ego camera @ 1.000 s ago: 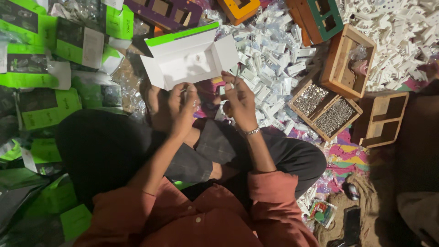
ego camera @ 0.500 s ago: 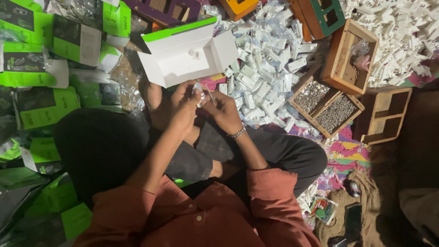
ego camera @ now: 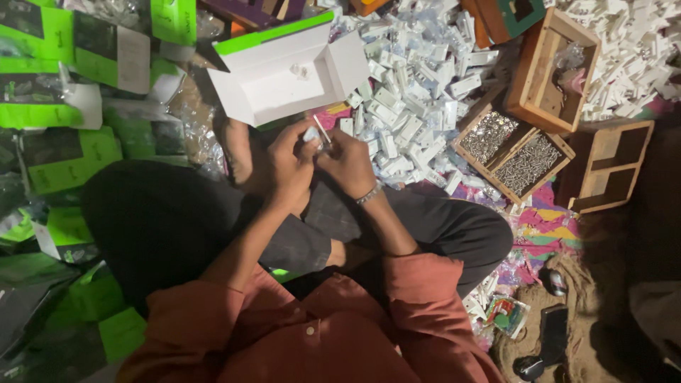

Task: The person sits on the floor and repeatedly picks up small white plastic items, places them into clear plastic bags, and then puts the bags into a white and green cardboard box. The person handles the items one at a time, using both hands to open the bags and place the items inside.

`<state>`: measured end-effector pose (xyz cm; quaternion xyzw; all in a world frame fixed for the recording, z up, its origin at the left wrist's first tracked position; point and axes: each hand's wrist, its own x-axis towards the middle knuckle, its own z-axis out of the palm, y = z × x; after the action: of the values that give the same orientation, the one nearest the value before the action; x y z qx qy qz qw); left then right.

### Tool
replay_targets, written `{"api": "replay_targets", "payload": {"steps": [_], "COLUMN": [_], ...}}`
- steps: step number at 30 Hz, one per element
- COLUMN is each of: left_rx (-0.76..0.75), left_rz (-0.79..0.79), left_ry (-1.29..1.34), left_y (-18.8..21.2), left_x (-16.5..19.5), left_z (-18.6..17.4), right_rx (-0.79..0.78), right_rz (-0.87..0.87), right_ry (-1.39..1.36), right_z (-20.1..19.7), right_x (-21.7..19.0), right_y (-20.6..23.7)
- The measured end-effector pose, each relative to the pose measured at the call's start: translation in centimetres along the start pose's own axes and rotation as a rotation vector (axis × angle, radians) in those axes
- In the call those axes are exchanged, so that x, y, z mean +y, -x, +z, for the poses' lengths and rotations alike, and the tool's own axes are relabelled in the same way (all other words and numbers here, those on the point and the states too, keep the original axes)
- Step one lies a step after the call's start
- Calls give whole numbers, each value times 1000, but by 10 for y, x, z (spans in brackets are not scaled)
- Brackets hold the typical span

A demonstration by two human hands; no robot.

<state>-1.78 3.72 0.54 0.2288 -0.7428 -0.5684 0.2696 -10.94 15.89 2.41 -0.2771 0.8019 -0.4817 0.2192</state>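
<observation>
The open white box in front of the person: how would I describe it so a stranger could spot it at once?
Start at the big heap of small white parts on the floor. Just left of it, above the left hand and right hand, lies the open white box. Unlike the flat green-and-black packages further left, it is open, white inside, with a bright green edge.

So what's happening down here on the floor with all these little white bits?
A person sits cross-legged, both hands together over their lap. The left hand and right hand pinch a small white part between them, with a thin stick-like piece poking up from it. Just ahead lies an open white box with a green edge. A heap of small white parts spreads beyond, and a wooden tray of metal screws sits to the right.
</observation>
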Motion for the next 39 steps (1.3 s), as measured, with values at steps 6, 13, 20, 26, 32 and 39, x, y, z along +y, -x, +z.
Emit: {"api": "replay_targets", "payload": {"steps": [6, 13, 20, 26, 32, 39], "left_rx": [33, -24, -48, -252, -381, -554], "left_rz": [-94, -128, -38, -274, -358, -206], "left_ry": [215, 254, 77, 601, 439, 460], "left_y": [-2, -3, -5, -12, -12, -17], "left_x": [4, 4, 0, -21, -20, 14], "left_z": [5, 3, -5, -3, -5, -10], "right_rx": [54, 81, 68, -43, -43, 233], "right_rz": [42, 91, -1, 189, -74, 46], "right_ry": [-46, -360, -165, -386, -267, -208], "right_z": [11, 11, 0, -37, -34, -7], "right_x": [7, 13, 8, -6, -9, 8], "right_y": [3, 5, 3, 0, 2, 6]}}
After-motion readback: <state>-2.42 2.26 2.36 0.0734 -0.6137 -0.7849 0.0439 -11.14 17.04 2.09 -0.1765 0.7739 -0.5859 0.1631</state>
